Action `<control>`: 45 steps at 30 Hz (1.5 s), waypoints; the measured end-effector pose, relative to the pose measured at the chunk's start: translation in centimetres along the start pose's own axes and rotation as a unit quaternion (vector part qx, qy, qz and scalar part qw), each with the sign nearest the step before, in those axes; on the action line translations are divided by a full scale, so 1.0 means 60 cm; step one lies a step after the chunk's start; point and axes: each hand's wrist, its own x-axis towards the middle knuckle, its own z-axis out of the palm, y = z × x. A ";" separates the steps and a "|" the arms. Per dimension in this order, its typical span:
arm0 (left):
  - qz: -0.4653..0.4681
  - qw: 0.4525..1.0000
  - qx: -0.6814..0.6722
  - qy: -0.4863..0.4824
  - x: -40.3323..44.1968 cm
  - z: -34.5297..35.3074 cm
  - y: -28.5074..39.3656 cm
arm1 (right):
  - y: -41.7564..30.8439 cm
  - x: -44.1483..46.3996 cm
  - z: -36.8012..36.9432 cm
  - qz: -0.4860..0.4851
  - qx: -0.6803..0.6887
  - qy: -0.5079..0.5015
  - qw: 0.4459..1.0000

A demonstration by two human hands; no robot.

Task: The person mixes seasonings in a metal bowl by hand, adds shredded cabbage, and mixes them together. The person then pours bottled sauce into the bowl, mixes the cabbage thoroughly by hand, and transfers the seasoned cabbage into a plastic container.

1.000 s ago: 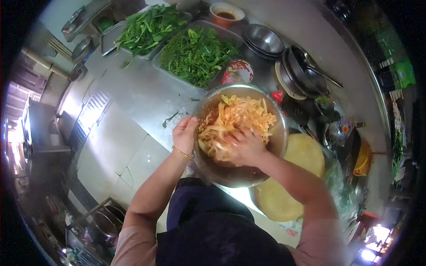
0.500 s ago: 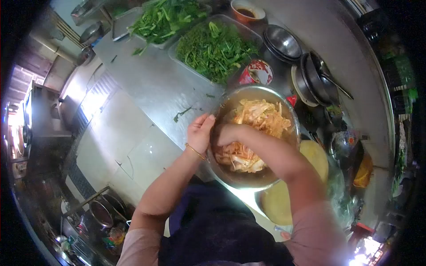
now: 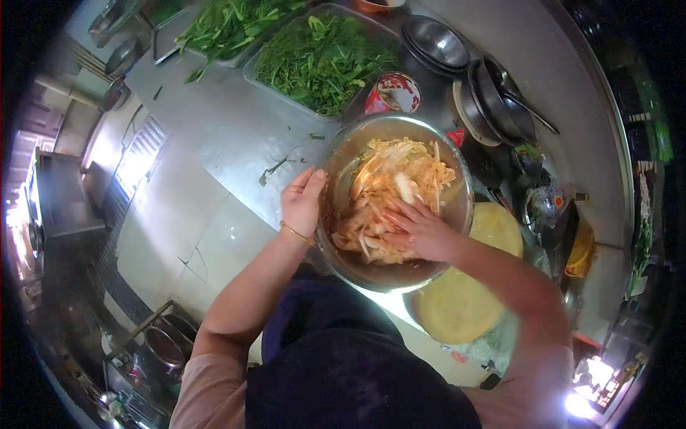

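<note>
A large metal bowl [image 3: 436, 270] holds pale shredded leaves [image 3: 400, 168] coated with orange-red seasoning. My left hand [image 3: 301, 202] is closed on the bowl's left rim, thumb on top, with a thin bracelet at the wrist. Inside the bowl, my right hand [image 3: 421, 230] lies on the leaves at the lower right, fingers spread and pointing up and left, some tips smeared with red. Just behind the bowl stands a red tin [image 3: 393, 94]. Under its right side sits a round yellowish board [image 3: 457, 311].
Two trays of cut greens [image 3: 321, 64] stand at the back of the metal counter [image 3: 214, 136]. Dark metal bowls [image 3: 437, 44] and stacked pans [image 3: 500, 107] with a ladle are at the back right. Plastic bags lie right of the board.
My right hand has moved from the bowl's left side to the leaves at the lower right, its fingers now spread. My left hand stays on the rim. The view has shifted.
</note>
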 end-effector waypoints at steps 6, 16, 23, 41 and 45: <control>0.016 0.999 -0.019 0.023 0.011 -0.006 -0.010 | -0.023 0.097 0.023 0.176 0.071 0.029 0.981; 0.021 1.000 -0.022 0.003 0.005 -0.002 -0.012 | -0.052 0.200 -0.023 0.255 0.270 0.370 0.852; -0.016 1.000 0.004 -0.007 -0.014 0.004 0.009 | -0.048 0.136 -0.016 -0.023 0.004 0.059 0.998; 0.069 0.993 0.082 -0.055 -0.009 -0.014 -0.008 | -0.042 0.099 0.001 0.513 0.188 -0.052 0.836; 0.103 0.987 0.112 -0.049 -0.009 -0.020 -0.019 | -0.017 0.118 -0.017 0.482 0.188 -0.083 0.852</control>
